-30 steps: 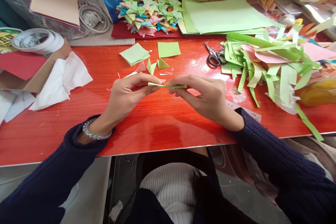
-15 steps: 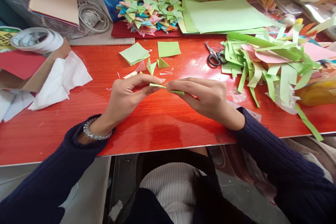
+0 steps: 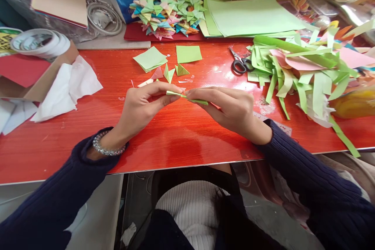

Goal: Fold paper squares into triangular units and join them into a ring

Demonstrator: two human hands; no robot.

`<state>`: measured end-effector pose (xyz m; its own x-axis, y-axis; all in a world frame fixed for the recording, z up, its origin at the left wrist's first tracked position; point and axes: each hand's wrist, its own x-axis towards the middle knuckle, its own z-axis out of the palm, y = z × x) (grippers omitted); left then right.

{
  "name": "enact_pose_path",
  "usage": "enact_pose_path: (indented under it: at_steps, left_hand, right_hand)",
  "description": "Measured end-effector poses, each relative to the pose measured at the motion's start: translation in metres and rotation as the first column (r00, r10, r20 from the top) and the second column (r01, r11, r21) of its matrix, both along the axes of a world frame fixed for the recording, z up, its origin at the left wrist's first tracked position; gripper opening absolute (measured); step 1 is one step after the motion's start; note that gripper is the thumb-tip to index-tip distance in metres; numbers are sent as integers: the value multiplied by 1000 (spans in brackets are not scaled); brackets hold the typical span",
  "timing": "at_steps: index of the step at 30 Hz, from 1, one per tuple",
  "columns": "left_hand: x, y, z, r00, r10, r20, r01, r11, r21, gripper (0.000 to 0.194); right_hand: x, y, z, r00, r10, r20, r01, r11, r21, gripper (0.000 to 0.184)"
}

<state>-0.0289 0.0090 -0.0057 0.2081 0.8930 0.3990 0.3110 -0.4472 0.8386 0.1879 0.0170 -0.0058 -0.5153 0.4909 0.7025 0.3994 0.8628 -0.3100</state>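
You hold a thin, folded green paper (image 3: 199, 101) up over the front part of the red table (image 3: 175, 140). Your left hand (image 3: 139, 103) pinches one end of it between the thumb and the pointing finger. Your right hand (image 3: 233, 107) pinches the other end, with its thumb under and its fingers flat on top. Your two hands are close, and their fingertips nearly meet at the middle of the paper. The paper tips down a little on your right side. You wear a shiny, see-through bracelet (image 3: 108, 144) on your left wrist.

Just past your left fingers lie little folded bits: a pink one (image 3: 157, 73), a pale green one (image 3: 169, 73) and a brighter green one (image 3: 181, 70). Behind them are a stack of pale green squares (image 3: 150, 59) and, beside it, a bright green square (image 3: 189, 54). The scissors (image 3: 240, 65) have black handles and lie past your right hand, right next to a big, messy heap of paper strips (image 3: 307, 64). At the back you see big green sheets (image 3: 254, 17) and spiky paper shapes (image 3: 168, 13) in lots of colors. Far to your left are white tape rolls (image 3: 38, 43) and a crumpled white tissue (image 3: 68, 88).
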Motion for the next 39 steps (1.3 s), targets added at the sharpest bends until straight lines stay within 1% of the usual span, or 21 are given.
enact_pose_path:
  at_steps: [3, 9, 14, 23, 25, 28, 33, 39]
  left_hand:
    - [0, 0, 0, 1000, 12, -14, -12, 1000, 13, 11]
    - [0, -1, 1, 999, 13, -35, -11, 999, 52, 12]
    - [-1, -1, 1, 999, 22, -46, -20, 999, 34, 11]
    - [0, -1, 1, 1000, -1, -7, 1, 1000, 29, 12]
    - [0, -1, 1, 1000, -6, -1, 6, 1000, 30, 13]
    - [0, -1, 2, 1000, -4, -9, 4, 1000, 20, 13]
    - [1, -1, 1, 1000, 8, -22, -8, 1000, 12, 13]
    - [2, -2, 0, 999, -5, -31, 6, 999, 42, 14]
  right_hand:
    - [-4, -1, 0, 999, -50, 0, 50, 998, -46, 21]
    - [-9, -2, 0, 992, -110, -61, 111, 994, 20, 13]
    - [-9, -4, 0, 985, -170, -23, 169, 985, -34, 13]
    - [-9, -5, -1, 984, -175, -44, 175, 985, -9, 12]
    - [-9, -5, 0, 983, -178, -40, 177, 984, -20, 12]
    - [-9, -5, -1, 982, -183, -36, 181, 982, -45, 14]
    - [-9, -4, -2, 983, -178, -34, 177, 984, -36, 13]
    - [-9, -3, -3, 982, -188, -12, 187, 981, -45, 13]
